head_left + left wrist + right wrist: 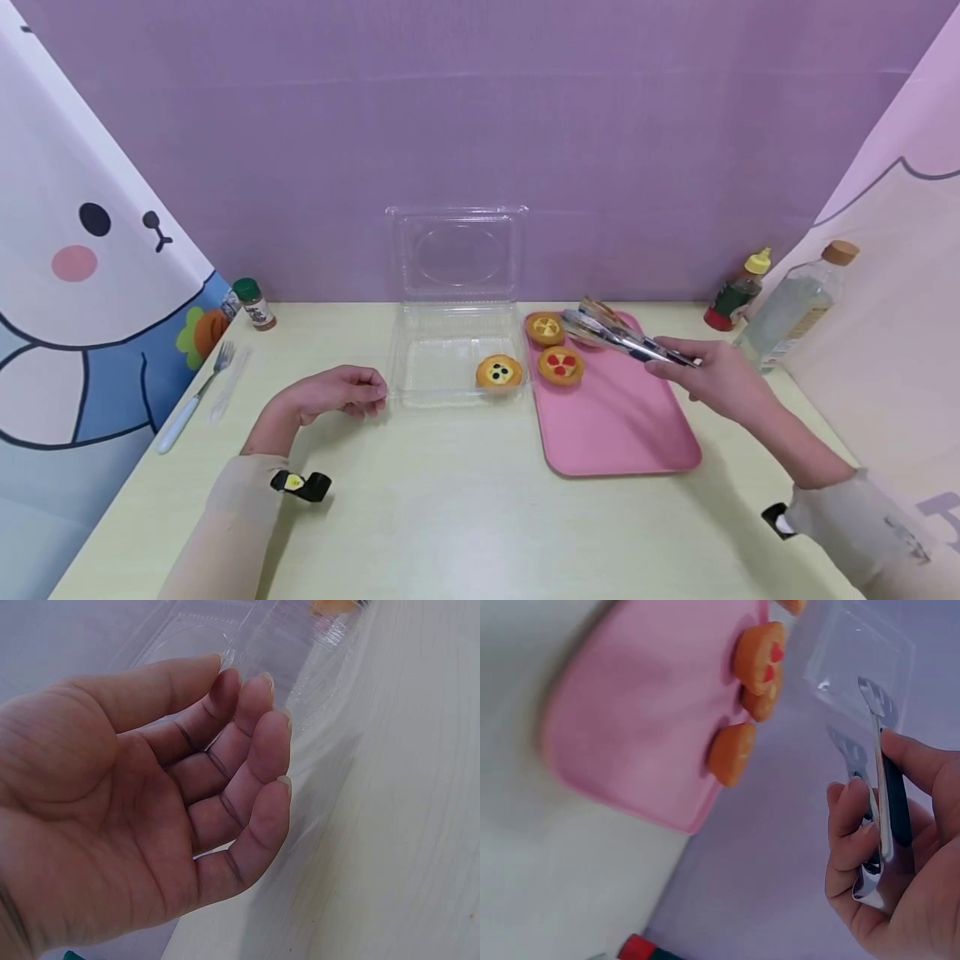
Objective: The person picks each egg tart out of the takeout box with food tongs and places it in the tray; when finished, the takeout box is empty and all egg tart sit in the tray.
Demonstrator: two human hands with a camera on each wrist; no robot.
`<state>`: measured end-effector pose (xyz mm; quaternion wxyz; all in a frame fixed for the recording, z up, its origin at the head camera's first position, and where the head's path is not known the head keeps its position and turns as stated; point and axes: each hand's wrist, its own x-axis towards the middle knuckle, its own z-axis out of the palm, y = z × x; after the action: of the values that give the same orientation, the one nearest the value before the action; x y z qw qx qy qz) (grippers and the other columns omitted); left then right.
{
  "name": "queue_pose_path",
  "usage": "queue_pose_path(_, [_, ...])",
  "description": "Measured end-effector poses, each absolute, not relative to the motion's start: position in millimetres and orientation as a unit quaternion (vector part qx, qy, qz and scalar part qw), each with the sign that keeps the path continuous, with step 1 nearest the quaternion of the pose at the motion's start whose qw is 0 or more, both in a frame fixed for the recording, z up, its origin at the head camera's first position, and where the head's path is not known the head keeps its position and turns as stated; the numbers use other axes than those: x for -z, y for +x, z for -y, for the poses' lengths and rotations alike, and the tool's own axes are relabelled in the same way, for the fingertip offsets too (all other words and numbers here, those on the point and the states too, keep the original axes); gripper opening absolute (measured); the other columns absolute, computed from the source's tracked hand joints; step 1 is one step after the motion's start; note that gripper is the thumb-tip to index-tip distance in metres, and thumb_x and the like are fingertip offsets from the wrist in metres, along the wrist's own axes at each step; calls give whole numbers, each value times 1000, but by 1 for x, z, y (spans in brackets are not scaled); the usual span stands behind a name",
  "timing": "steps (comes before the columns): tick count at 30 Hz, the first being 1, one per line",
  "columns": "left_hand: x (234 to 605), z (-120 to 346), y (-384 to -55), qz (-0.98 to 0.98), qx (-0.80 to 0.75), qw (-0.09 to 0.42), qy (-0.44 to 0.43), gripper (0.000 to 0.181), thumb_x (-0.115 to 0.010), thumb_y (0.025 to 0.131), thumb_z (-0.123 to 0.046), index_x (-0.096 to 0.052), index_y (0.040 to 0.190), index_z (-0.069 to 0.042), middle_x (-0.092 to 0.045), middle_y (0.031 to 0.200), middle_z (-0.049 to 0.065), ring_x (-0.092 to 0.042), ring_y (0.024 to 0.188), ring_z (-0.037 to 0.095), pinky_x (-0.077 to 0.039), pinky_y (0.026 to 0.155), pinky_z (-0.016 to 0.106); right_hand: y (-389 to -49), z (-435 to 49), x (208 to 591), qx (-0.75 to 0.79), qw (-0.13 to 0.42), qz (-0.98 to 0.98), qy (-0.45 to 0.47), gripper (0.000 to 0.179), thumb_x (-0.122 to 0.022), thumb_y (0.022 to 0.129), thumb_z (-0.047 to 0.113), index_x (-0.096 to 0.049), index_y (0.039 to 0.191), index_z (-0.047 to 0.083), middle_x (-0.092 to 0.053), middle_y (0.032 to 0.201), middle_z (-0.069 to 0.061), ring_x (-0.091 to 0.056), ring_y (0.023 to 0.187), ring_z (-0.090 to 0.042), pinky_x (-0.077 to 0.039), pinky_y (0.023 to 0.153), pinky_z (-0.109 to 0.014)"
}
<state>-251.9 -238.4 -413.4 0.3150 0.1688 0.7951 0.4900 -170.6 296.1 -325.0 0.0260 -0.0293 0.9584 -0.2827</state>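
My right hand [716,375] grips metal tongs [626,335] with dark handle inserts. Their spread tips hover over the far part of a pink tray [622,425], holding nothing that I can see. A yellow-topped tart [545,328] and a red-topped tart [561,366] sit at the tray's far left; a third tart [731,754] is mostly behind the tongs in the head view. In a clear plastic container [431,367], lid up, lies a tart with dark berries [499,372]. Loosely curled, my left hand [341,392] is beside the container's left edge; contact is unclear.
At the left lie a fork [197,400] and a clear plastic utensil [231,383], with a green-capped spice jar [254,303] behind. A sauce bottle [737,292] and a large clear bottle [795,308] stand behind my right hand. A purple backdrop [480,150] rises at the table's rear.
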Motion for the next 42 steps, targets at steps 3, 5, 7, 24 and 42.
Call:
queue_pose_path(3, [413,238,-252,-795,-491,315,168,31,-58,102,-27,-59,108,3,-65,97,8,-60,89,22,-52,80,34,-173,-288,317,264,21,-964,-37,68,-67,90,58,-57,143,17,-56,66,-2,-53,58,-16,-37,46,-30])
queue_pose_path(5, [414,238,-252,-794,-491,315,169,32,-58,102,-27,-59,109,4,-65,97,8,-60,89,22,-52,80,34,-174,-282,314,249,17,-967,-45,71,-67,88,61,-56,143,18,-56,69,-2,-50,58,-15,-36,47,-30])
queue_pose_path(7, [414,239,-252,-794,-491,316,169,32,-58,102,-27,-59,109,5,-65,97,8,-60,89,22,-52,80,34,-176,-276,311,235,15,-970,-52,73,-68,86,63,-57,143,19,-56,71,-2,-46,58,-16,-34,48,-29])
queue_pose_path(24, [413,239,-252,-791,-494,319,167,28,-58,102,-28,-60,105,0,-65,97,9,-59,88,23,-51,78,34,-194,-227,312,166,14,-975,-145,53,-73,88,48,-65,135,23,-71,124,-9,-58,83,-18,-40,61,-29])
queue_pose_path(42, [413,238,-253,-792,-493,319,167,26,-58,102,-27,-60,106,-1,-65,98,10,-60,88,23,-52,79,34,-209,-193,302,48,36,-980,-188,45,-77,85,42,-71,126,25,-71,91,2,-51,69,-15,-37,50,-29])
